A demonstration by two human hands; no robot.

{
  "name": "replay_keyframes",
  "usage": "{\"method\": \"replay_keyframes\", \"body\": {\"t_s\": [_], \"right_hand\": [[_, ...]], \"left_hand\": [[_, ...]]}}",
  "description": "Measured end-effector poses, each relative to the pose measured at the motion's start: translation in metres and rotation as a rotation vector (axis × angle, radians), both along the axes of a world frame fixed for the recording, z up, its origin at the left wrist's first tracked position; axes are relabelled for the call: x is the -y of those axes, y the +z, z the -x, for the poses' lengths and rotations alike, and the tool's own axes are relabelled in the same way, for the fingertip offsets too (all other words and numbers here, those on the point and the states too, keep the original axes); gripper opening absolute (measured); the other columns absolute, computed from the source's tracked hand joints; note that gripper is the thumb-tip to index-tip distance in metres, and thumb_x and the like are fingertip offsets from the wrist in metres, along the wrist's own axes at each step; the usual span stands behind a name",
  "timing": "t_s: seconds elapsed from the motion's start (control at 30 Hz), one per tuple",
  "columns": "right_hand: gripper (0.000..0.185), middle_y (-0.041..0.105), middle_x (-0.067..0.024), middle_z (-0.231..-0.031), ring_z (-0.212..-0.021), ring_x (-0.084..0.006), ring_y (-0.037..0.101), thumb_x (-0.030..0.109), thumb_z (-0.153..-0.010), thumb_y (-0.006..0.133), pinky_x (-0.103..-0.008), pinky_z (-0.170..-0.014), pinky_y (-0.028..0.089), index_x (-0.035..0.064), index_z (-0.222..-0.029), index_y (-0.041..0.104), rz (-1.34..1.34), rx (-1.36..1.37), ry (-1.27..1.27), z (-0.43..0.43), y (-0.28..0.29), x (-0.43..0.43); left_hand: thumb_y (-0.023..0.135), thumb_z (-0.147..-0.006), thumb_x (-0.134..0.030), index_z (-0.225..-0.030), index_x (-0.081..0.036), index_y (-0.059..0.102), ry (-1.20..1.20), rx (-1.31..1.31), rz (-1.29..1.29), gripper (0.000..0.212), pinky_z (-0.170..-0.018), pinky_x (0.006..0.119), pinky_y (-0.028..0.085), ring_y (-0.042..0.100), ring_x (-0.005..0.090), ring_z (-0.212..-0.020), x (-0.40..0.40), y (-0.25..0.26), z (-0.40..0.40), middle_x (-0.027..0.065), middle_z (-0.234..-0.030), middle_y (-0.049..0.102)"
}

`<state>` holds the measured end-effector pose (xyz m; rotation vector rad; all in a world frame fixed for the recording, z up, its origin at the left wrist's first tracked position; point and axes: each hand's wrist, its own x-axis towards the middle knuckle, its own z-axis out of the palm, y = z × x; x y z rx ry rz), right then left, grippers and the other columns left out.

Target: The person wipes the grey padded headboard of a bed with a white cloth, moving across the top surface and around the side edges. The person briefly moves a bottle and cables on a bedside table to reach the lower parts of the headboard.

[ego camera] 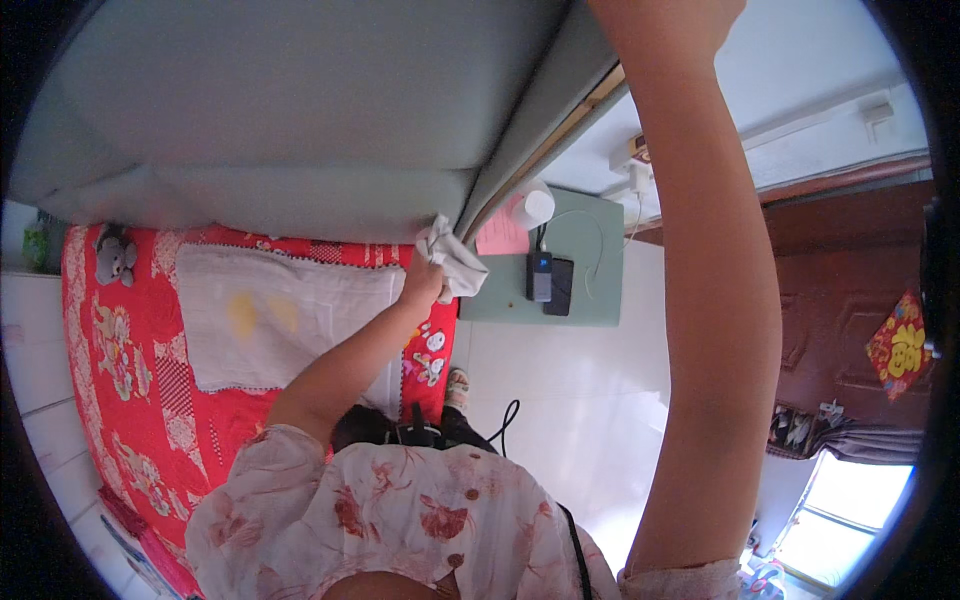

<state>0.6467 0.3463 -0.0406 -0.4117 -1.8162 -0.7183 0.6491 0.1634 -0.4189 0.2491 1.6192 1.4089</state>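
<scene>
My left hand (426, 279) is closed on a crumpled whitish cloth (456, 262), beside the lower corner of a large grey-green padded panel (300, 97), perhaps a headboard. My right arm reaches up along the panel's edge, where a strip of bare wood shows. Only part of my right hand (675, 19) is in view at the top rim; its fingers are cut off, so what it touches cannot be told. Below the panel a pale towel (285, 322) with yellow patches lies on a bed with a red patterned cover (127, 337).
A green bedside table (592, 300) holds a power bank (538, 276), a phone (559, 289), pink paper (501, 234) and a white cylindrical container (534, 207). A grey plush toy (114, 259) lies on the bed. A socket with a plugged-in charger (637, 180) is on the wall; a brown door (832, 300) stands right.
</scene>
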Motion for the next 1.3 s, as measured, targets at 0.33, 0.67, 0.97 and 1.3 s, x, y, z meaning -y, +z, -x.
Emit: {"method": "replay_keyframes", "body": {"t_s": [0.33, 0.67, 0.97, 1.3], "right_hand": [[0.014, 0.059, -0.0108, -0.084, -0.096, -0.0292, 0.055, 0.014, -0.074, 0.063, -0.0426, -0.074, 0.046, 0.0025, -0.067, 0.063, 0.104, 0.054, 0.014, -0.013, 0.002, 0.001], [0.012, 0.057, -0.0124, -0.094, -0.112, -0.0337, 0.048, 0.015, -0.073, 0.063, -0.0471, -0.079, 0.042, 0.0025, -0.071, 0.063, 0.080, -0.037, 0.061, -0.001, 0.007, 0.010], [0.011, 0.058, -0.0121, -0.100, -0.107, -0.0289, 0.052, 0.012, -0.076, 0.062, -0.0426, -0.078, 0.043, 0.0013, -0.078, 0.063, 0.183, 0.020, 0.054, -0.006, 0.008, 0.015], [0.019, 0.054, -0.0100, -0.111, -0.122, -0.0332, 0.039, 0.025, -0.077, 0.063, -0.0524, -0.090, 0.033, 0.0082, -0.085, 0.064, 0.309, -0.080, 0.301, -0.013, 0.013, 0.014]], "left_hand": [[0.045, -0.083, -0.005, -0.120, -0.011, 0.042, 0.340, 0.521, 0.139, 0.038, -0.065, 0.042, 0.053, 0.060, 0.0263, -0.090, -0.095, -0.140, -0.021, 0.0132, -0.106, 0.055], [0.046, -0.077, -0.001, -0.098, -0.001, 0.058, 0.072, 0.185, -0.027, 0.024, -0.059, 0.036, 0.049, 0.061, 0.0223, -0.074, -0.073, -0.004, 0.028, 0.0116, -0.087, 0.061], [0.050, -0.076, -0.003, -0.114, -0.005, 0.055, -0.131, -0.252, -0.225, 0.039, -0.059, 0.029, 0.046, 0.058, 0.0141, -0.071, -0.037, 0.148, 0.038, 0.0031, -0.089, 0.061], [0.048, -0.081, 0.001, -0.129, -0.005, 0.041, 0.160, 0.116, -0.475, 0.049, -0.094, 0.037, 0.045, 0.054, 0.0233, -0.109, 0.056, 0.222, 0.047, 0.0104, -0.120, 0.054]]}}
